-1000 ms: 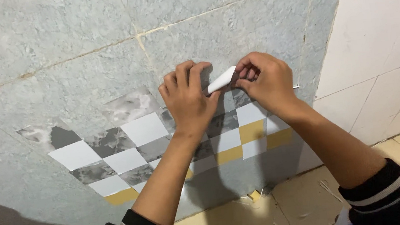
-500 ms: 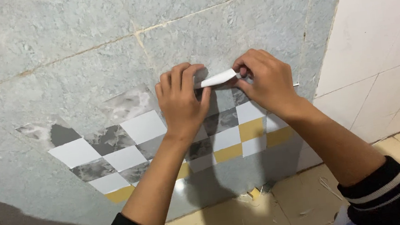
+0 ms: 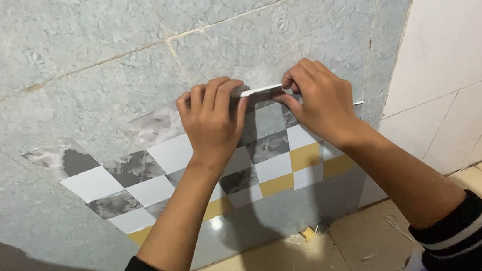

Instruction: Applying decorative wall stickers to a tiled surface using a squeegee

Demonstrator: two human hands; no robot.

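Grey tiled wall [image 3: 99, 66], checkered sticker [image 3: 157, 179], both hands [image 3: 213, 123] pressing

1 head-worn camera looks forward and slightly down at close range onto the tiled wall [image 3: 99, 66], both forearms entering from the bottom edge below it.

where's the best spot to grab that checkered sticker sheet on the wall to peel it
Grip the lifted top edge of the checkered sticker sheet, where a white flap curls off the wall, coming from above. Elsewhere it lies flat with no lip to pinch. The right hand pinches that flap; the left hand presses beside it.
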